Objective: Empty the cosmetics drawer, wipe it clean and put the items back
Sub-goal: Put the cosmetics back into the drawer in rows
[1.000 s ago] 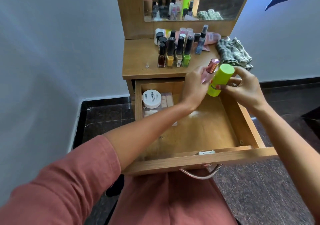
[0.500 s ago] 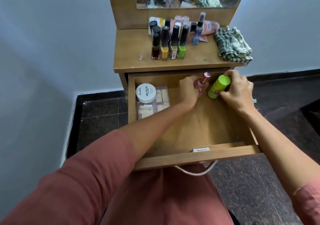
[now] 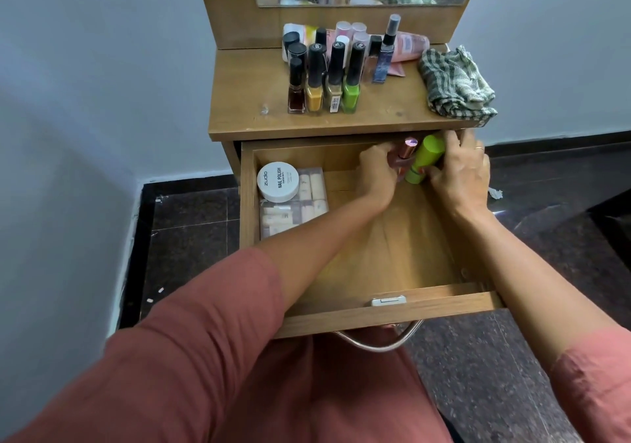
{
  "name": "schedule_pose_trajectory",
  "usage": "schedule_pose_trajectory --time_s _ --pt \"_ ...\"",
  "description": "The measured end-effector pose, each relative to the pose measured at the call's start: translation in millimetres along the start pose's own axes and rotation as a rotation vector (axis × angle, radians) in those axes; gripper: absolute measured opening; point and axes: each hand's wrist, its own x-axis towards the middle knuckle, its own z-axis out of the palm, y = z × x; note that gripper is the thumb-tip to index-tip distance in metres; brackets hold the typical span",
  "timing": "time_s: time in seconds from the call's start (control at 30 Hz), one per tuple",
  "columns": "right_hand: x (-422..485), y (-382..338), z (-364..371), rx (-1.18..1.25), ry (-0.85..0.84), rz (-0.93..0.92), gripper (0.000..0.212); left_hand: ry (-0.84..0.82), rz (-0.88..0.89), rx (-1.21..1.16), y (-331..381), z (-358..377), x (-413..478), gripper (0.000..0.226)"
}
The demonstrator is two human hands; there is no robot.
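Note:
The wooden drawer (image 3: 386,313) stands pulled out below the dresser top. At its back right corner my left hand (image 3: 377,173) grips a pink bottle with a rose-gold cap (image 3: 408,147), and my right hand (image 3: 459,173) grips a lime-green bottle (image 3: 426,159) beside it. Both bottles are low inside the drawer, upright and slightly tilted. At the drawer's back left lies a clear case of small items (image 3: 293,207) with a white round nail polish remover tub (image 3: 277,181) on top.
On the dresser top (image 3: 246,101) stand several nail polish bottles (image 3: 324,77), a spray bottle (image 3: 384,55), a pink tube lying down and a checked cloth (image 3: 456,84) at the right. A mirror sits behind. The floor is dark tile; a metal handle (image 3: 379,340) hangs off the drawer front.
Both hands have carried the pink and green bottles from above the drawer down into its back right corner. The camera has tilted lower.

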Motion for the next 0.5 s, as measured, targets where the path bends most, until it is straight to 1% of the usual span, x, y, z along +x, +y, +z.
schedule_pose_trajectory --time_s 0.1,0.2,0.27,0.33,0.43,0.5 --pt "-0.3 -2.1 2.6 -0.071 0.003 -0.006 0.053 0.035 0.027 0.045 0.9 4.0 2.6 0.033" --pt "-0.5 -3.5 4.7 -0.108 0.003 -0.006 0.046 0.052 0.022 0.061 0.5 7.9 3.3 0.032" --pt "-0.7 -3.7 5.7 -0.117 -0.002 -0.001 0.040 0.084 0.034 0.070 -1.3 10.0 1.8 0.030" --pt "-0.9 -3.7 6.2 -0.119 -0.012 0.005 0.038 0.125 0.041 0.081 -4.0 11.9 0.3 0.027" --pt "-1.5 -3.5 6.3 -0.115 -0.015 0.013 0.038 0.169 -0.008 0.090 -7.0 13.8 -1.6 0.021" --pt "-2.0 -3.6 6.4 -0.111 -0.015 0.014 0.038 0.170 -0.050 0.101 -8.9 14.8 -0.6 0.017"
